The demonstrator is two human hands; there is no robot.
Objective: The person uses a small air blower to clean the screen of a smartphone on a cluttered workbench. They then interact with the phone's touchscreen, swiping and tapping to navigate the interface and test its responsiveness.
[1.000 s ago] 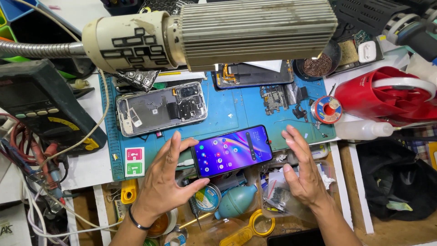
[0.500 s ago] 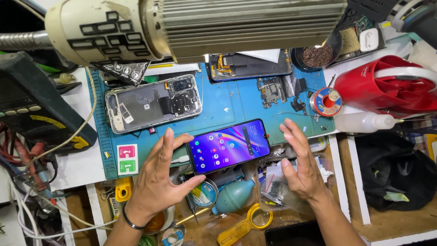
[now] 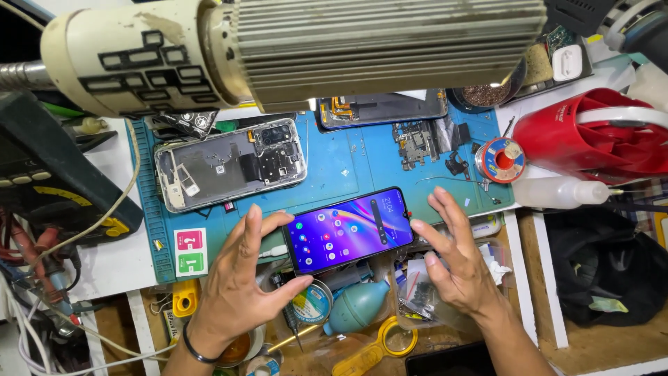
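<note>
A smartphone (image 3: 348,230) with a lit, colourful screen lies crosswise at the front edge of a blue work mat (image 3: 348,163). My left hand (image 3: 240,285) grips its left end, index finger at the upper corner and thumb at the lower corner, other fingers raised. My right hand (image 3: 456,261) hovers at the phone's right end with fingers spread, its thumb close to the edge; I cannot tell if it touches.
An opened phone body (image 3: 229,167) and a second phone frame (image 3: 383,108) lie on the mat. A ribbed lamp head (image 3: 313,49) hangs overhead. To the right are a solder spool (image 3: 499,159), white bottle (image 3: 557,191) and red fan (image 3: 591,136). A teal blower bulb (image 3: 358,306) lies below.
The view has shifted slightly. The phone stays between both hands in nearly the same place, and the hands keep the same posture.
</note>
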